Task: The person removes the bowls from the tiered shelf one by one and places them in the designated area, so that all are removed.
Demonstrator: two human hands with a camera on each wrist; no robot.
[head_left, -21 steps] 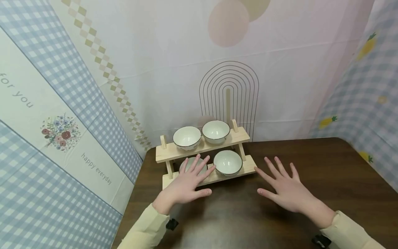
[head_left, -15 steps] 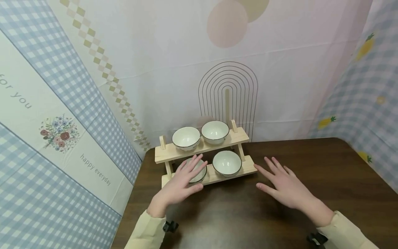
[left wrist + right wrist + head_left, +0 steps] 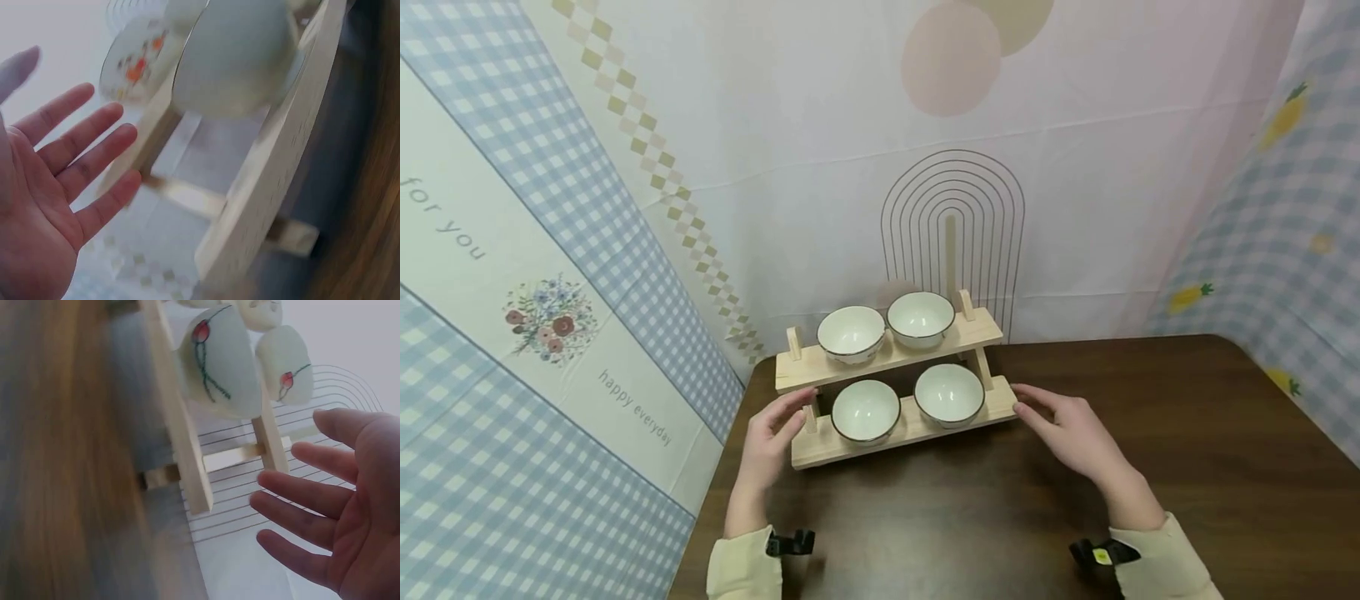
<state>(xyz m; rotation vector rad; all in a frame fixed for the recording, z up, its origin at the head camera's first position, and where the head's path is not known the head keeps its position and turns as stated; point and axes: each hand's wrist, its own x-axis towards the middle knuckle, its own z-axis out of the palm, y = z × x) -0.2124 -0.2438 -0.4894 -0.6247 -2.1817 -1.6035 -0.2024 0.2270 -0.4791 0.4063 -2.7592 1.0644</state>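
A two-tier wooden rack (image 3: 823,450) stands on the table near the wall. Its upper shelf carries two white bowls, a left one (image 3: 851,331) and a right one (image 3: 921,317); two more, at left (image 3: 866,412) and right (image 3: 949,393), sit on the lower shelf. Dark rims edge the bowls, and red flowers show on some outer sides in the wrist views. My left hand (image 3: 767,446) is at the rack's left end, fingertips overlapping its side post. By the lower shelf's right end is my right hand (image 3: 1075,437). Both hold nothing, fingers extended in the wrist views.
The dark wooden table (image 3: 1187,433) stretches to the right and front of the rack. Patterned cloth (image 3: 820,208) hangs behind it, with blue checked cloth (image 3: 587,208) at the left side. Black straps (image 3: 790,543) sit at the sleeves.
My left hand has moved left off the lower left bowl to the rack's left end, uncovering that bowl. My right hand has turned inward beside the right end. Rack and bowls stay put.
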